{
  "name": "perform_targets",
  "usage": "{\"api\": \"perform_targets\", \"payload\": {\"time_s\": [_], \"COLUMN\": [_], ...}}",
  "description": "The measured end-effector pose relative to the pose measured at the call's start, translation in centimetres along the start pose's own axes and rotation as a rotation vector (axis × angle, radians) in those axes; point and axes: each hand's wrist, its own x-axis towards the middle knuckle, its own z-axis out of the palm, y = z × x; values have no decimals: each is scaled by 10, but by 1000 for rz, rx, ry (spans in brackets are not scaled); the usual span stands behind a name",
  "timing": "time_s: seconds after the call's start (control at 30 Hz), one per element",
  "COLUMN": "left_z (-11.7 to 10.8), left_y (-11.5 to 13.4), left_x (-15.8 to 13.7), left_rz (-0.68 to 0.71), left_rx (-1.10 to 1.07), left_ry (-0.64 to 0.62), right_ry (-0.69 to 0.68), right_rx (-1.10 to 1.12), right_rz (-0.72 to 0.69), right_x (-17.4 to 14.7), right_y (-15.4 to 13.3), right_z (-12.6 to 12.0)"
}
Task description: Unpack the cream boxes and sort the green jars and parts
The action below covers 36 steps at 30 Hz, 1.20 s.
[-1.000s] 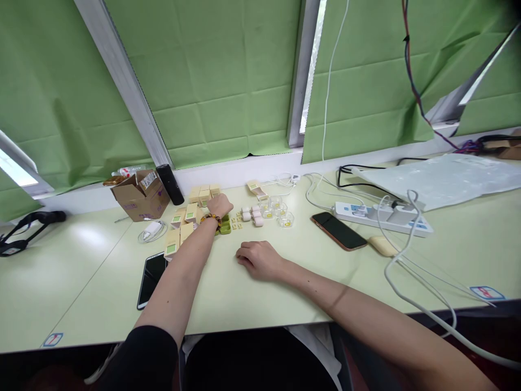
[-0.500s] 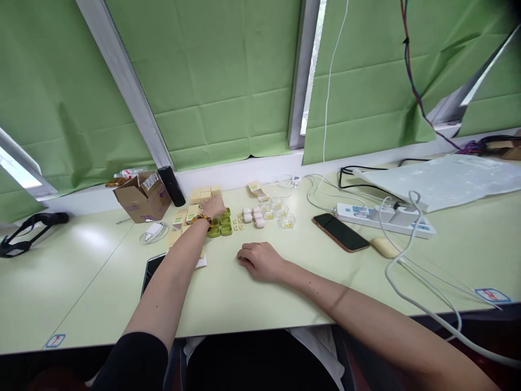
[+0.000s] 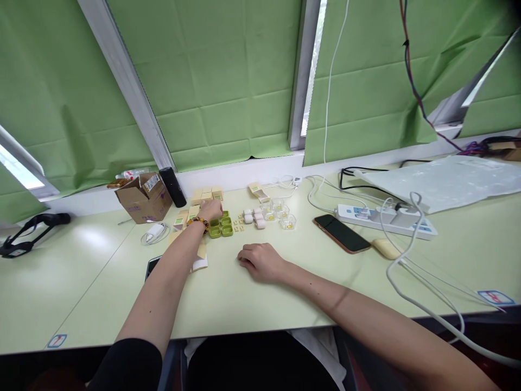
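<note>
My left hand (image 3: 211, 209), with a beaded bracelet (image 3: 199, 221) at the wrist, reaches over the back left corner of several small green square containers (image 3: 221, 228). Its fingers are bent down and closed; whatever they may hold is hidden. Loosely curled, my right hand (image 3: 260, 262) rests on the table with nothing visible in it. Small yellowish pieces (image 3: 239, 225) lie just right of the green containers. Beyond them are pale pink blocks (image 3: 259, 218) and clear containers (image 3: 280, 213) with yellow bits inside. Cream-coloured small boxes (image 3: 207, 194) stand behind and left of my left hand.
A cardboard box (image 3: 145, 201) and black cylinder (image 3: 172, 187) stand at the back left. Under my left forearm, a phone (image 3: 152, 266) is partly covered. Another phone (image 3: 341, 233), a power strip (image 3: 388, 221), a cream oval object (image 3: 386, 248) and loose cables occupy the right.
My left hand has shifted very slightly left at the green containers, and its forearm has swung a little left. The right hand stays where it was.
</note>
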Motion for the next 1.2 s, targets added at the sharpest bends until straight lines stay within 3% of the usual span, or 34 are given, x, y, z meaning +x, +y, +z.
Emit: {"api": "perform_targets", "payload": {"time_s": [0.73,1.0,1.2], "left_z": [-7,-32,-35], "left_y": [-1,-47,-83], "left_x": [-2,-8,-20], "left_rz": [-22,-130,-179], "left_rx": [-22,-25,8], "left_ry": [87,281,314], "right_ry": [-1,-15,-14], "right_rx": [-6,15,17], "right_rz": [-8,4,4], "right_x": [0,0,0], "right_y": [1,-1,1], "right_z": [2,0,0]}}
